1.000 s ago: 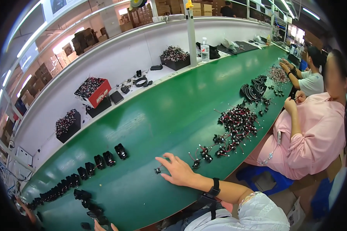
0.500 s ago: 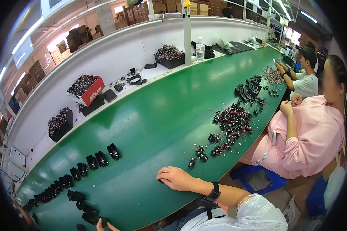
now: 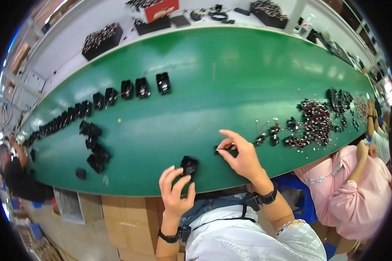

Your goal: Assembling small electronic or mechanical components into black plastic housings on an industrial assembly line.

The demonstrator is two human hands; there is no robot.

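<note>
On the green table near its front edge, my left hand (image 3: 175, 191) has its fingertips on the lower end of a black plastic housing (image 3: 189, 165), a boxy hollow piece. To the right, my right hand (image 3: 243, 158) is closed in a pinch on a small black part (image 3: 217, 149) with a light tip; my fingers hide most of it. A loose group of similar black housings (image 3: 96, 156) lies left of my hands. Farther back, a long row of housings (image 3: 126, 89) runs toward the left end of the table.
A heap of small black parts with red wires (image 3: 315, 124) lies at the right. Behind it are curved black pieces (image 3: 339, 101). A person in pink (image 3: 348, 191) sits at my right; another person (image 3: 19, 169) is at the far left. Filled bins (image 3: 102, 41) line the back ledge.
The view has turned down and left. My left hand has moved right from the loose housings, with one housing now at its fingers. My right hand still pinches the small part.
</note>
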